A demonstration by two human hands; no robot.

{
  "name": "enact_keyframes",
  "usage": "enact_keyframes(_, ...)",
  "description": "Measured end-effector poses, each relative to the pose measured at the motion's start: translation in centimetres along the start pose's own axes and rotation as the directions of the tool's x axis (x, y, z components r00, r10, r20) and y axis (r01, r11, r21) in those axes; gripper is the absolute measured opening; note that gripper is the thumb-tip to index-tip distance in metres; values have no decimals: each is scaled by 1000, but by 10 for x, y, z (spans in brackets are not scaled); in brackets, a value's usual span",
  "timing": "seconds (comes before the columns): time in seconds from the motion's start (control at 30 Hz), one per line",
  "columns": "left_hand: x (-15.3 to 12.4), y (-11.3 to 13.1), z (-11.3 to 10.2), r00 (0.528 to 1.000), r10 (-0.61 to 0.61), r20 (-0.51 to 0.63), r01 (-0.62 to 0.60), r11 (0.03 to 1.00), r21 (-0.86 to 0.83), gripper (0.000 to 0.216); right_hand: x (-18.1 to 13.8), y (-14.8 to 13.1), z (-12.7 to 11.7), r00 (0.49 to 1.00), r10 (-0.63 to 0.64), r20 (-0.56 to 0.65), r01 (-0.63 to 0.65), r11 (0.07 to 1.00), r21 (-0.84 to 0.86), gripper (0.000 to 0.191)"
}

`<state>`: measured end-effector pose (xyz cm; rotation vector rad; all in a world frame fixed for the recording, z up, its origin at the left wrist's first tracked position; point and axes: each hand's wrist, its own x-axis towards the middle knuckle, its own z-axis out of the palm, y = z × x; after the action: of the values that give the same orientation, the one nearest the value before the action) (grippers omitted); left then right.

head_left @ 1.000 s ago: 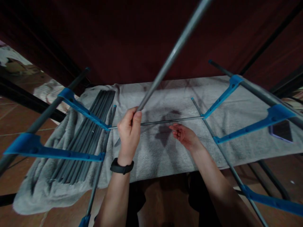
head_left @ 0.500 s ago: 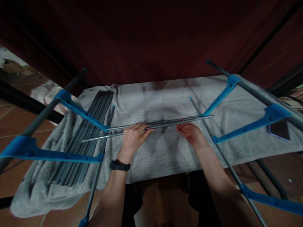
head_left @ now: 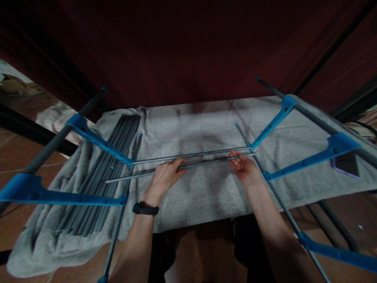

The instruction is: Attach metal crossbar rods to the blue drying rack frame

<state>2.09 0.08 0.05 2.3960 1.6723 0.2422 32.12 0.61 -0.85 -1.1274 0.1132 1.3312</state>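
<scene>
Grey metal, slim and dully shiny, makes up the loose rod [head_left: 206,162] in the left hand [head_left: 165,177], whose fingers wrap it from above with the thumb stretched alongside. The right hand [head_left: 246,168] is at the same rod farther along, palm turned up and fingers half curled; its fingertips meet the rod, though from where I stand I cannot tell whether they pinch it or merely steady it.

By the look of it, the step in hand is lining this rod up beside the crosswise rod [head_left: 206,153], which runs just beyond the fingers. The next move seems to call for a level rod and careful matching of its end, just past the right fingertips, to the right side tube [head_left: 282,201]. The other end reaches well left of the left fingers, over a pile of darker tubes [head_left: 97,177].

Outward from both hands stand smooth blue brackets [head_left: 303,159], tapering and plastic-looking. Beneath the fingers spreads a plush grey cloth [head_left: 200,196], rumpled toward the pile; a flat, dark phone [head_left: 347,166] lies well right of the right fingers.
</scene>
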Motion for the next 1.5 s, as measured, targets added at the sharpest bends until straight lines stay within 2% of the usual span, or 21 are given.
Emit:
enact_keyframes(0.2, 1, 3, -1, 996, 77, 52, -76, 997, -30, 22, 8, -7, -5, 1000, 5, -18, -5, 1000, 16, 25)
enact_keyframes(0.37, -1, 3, -1, 992, 81, 95, -77, 996, -40, 29, 20, -25, -17, 986, -99, -133, 113, 988, 104, 31)
enact_keyframes(0.57, -3, 0, 0, 997, 40, 59, -35, 996, -77, 26, 20, -24, -17, 986, -132, -98, 146, 976, 163, 25)
enact_keyframes(0.67, -1, 0, 0, 998, 58, 38, -55, 995, -80, 23, 18, -24, -17, 988, -122, -97, 137, 977, 165, 25)
enact_keyframes(0.9, 0, 2, 3, 994, 86, 62, -83, 995, -56, 27, 17, -35, -25, 973, -159, -166, 197, 949, 244, 39)
enact_keyframes(1.3, -2, 16, 5, 989, 136, 55, -136, 991, -16, 31, 17, -37, -26, 977, -157, -148, 185, 962, 200, 31)
enact_keyframes(1.5, -2, 14, 11, 989, 119, 84, -121, 992, 22, 34, 17, -38, -28, 986, -106, -127, 124, 982, 143, 28)
